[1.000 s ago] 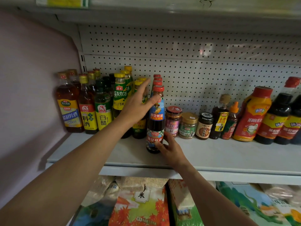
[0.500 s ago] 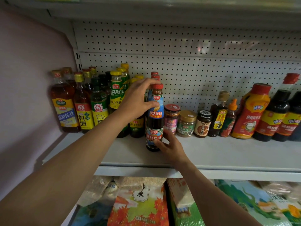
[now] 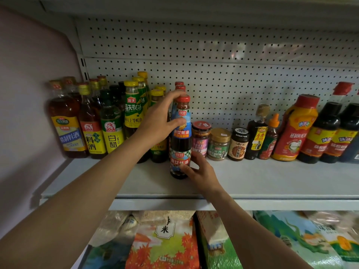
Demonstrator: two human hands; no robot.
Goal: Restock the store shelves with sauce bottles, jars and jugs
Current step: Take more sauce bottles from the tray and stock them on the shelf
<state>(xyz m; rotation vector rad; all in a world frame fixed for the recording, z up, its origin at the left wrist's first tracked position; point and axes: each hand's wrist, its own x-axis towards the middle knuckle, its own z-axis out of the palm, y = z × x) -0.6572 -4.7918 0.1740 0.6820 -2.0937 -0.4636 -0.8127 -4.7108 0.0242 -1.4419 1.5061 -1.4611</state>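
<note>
We are partway through the restocking, by our reading. The white metal shelf (image 3: 272, 183) already carries a fair stock along its back: amber and green glass bottles with yellow caps (image 3: 91, 121) at about 9 o'clock from the centre, a row of three small squat jars (image 3: 219, 142) at about 3 o'clock, and beyond them, toward the right edge, a red squeeze jug (image 3: 295, 129) and dark soy bottles with red caps (image 3: 328, 133).

The thing in hand is a tall dark oyster-sauce bottle with a red cap and blue label (image 3: 180, 138). It stands upright on the shelf, forward of the back rows, at the head of a file of red-capped bottles of the same kind (image 3: 179, 85) that runs away toward 12 o'clock.

Our left hand (image 3: 159, 121) grips its upper part, fingers curled round the neck just under the cap and the thumb across the blue label. Our right hand (image 3: 202, 171) holds the base, thumb and fingers pinching the lower label.

This bottle looks all but placed; it may only need squaring up. A broad bare strip runs along the shelf front from 3 to 5 o'clock, so room remains. Bagged goods (image 3: 165, 241) fill the shelf below at 6 o'clock. We cannot see what stock is left to bring.
</note>
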